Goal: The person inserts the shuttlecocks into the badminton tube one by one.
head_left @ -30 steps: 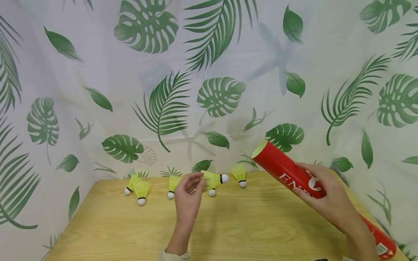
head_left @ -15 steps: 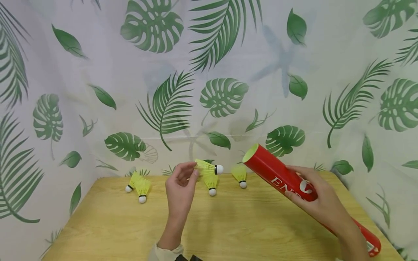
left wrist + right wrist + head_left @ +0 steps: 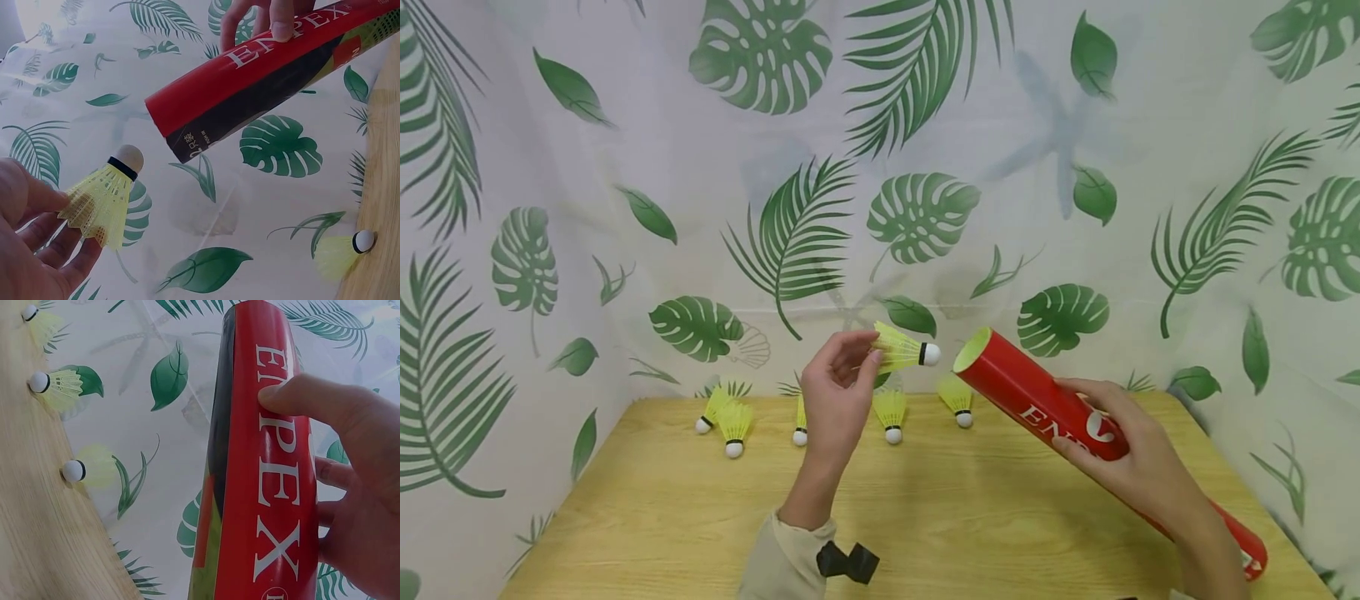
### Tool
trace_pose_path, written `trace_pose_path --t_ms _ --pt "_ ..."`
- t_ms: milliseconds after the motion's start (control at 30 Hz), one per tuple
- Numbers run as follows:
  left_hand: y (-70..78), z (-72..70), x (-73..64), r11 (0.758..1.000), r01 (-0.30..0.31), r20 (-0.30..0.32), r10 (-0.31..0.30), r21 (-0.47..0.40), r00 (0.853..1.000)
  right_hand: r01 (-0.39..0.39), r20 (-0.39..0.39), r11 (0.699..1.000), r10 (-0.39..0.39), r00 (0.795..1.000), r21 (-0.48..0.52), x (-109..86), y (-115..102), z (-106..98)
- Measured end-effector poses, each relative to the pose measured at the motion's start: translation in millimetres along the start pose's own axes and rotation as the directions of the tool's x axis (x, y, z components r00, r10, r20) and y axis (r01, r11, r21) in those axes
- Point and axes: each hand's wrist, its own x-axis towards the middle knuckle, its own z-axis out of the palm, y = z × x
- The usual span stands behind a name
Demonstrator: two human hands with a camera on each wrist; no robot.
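Observation:
My left hand [image 3: 842, 392] pinches a yellow shuttlecock [image 3: 898, 348] by the rim of its skirt, its white cork with a black band facing right. Just right of the cork is the open end of a red shuttlecock tube [image 3: 1037, 392], tilted with that end up and to the left. My right hand [image 3: 1138, 450] grips the tube around its middle, thumb across the lettering in the right wrist view. A small gap separates cork and tube in the left wrist view [image 3: 128, 159]. The inside of the tube shows only at its pale green mouth.
Several more yellow shuttlecocks stand cork down along the back of the wooden table [image 3: 925, 517], among them one at the left [image 3: 734, 429] and one near the tube [image 3: 957, 400]. A leaf-patterned cloth [image 3: 820, 208] hangs right behind the table.
My left hand has risen with the shuttlecock, bringing its cork close to the tube's mouth. The tube has shifted left in the head view, still in my right hand.

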Motion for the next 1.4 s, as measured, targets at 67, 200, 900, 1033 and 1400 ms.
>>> trace_pose_path --t_ms 67,200,900,1033,1400 --pt "0.4 5.1 3.7 1.000 -0.016 0.023 0.016 0.002 1.000 -0.008 0.001 1.000 0.008 1.000 0.001 0.4 -1 0" --pt "0.3 15.1 10.4 0.999 -0.045 0.062 0.044 0.008 0.997 -0.028 0.009 1.000 0.028 1.000 0.003 1.3 -2 2" --pt "-6.3 47.9 20.2 0.999 -0.032 0.213 0.023 0.037 0.977 -0.023 0.031 1.000 0.023 0.999 0.012 8.8 2 1" --pt "-5.3 52.3 13.7 0.998 -0.028 0.249 0.013 0.056 0.968 -0.029 0.039 0.999 0.028 0.999 0.017 6.4 0 -1" --pt "-4.9 59.6 -0.1 0.997 -0.003 0.332 -0.024 0.079 0.943 -0.006 0.059 1.000 0.005 0.998 0.016 3.1 4 -4"
